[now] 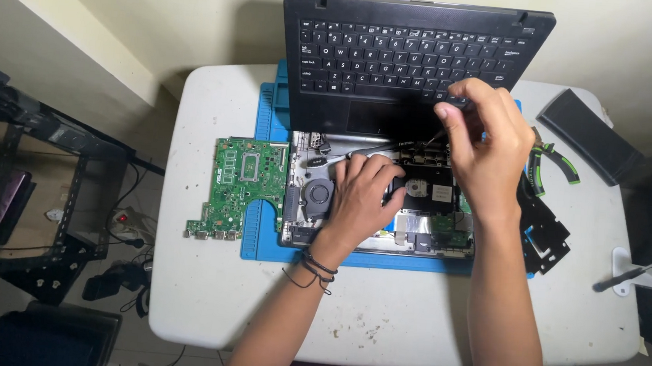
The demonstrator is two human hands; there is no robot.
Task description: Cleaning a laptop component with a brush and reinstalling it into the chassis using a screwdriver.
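From the head camera, an opened laptop base [386, 202] lies on a blue work mat [261, 240] on a white table [378, 316], its cooling fan [316, 194] and metal parts bare. The black keyboard cover [403, 58] stands tilted up behind it, against the wall. The left hand [359, 197] rests palm down on the base, fingers spread flat, gripping nothing, just right of the fan. The right hand [478, 144] hovers above and to the right of the left, fingers pinched closed on a thin dark tool [438, 135] whose tip points down into the base's rear edge; the tip itself is too small to make out.

Left of the left hand, a green circuit board [240, 188] lies half off the mat. Right of the right hand sit green-handled pliers [553, 161], black plastic pieces [544, 229] and a long black battery [591, 136]. The right forearm covers the base's right side.
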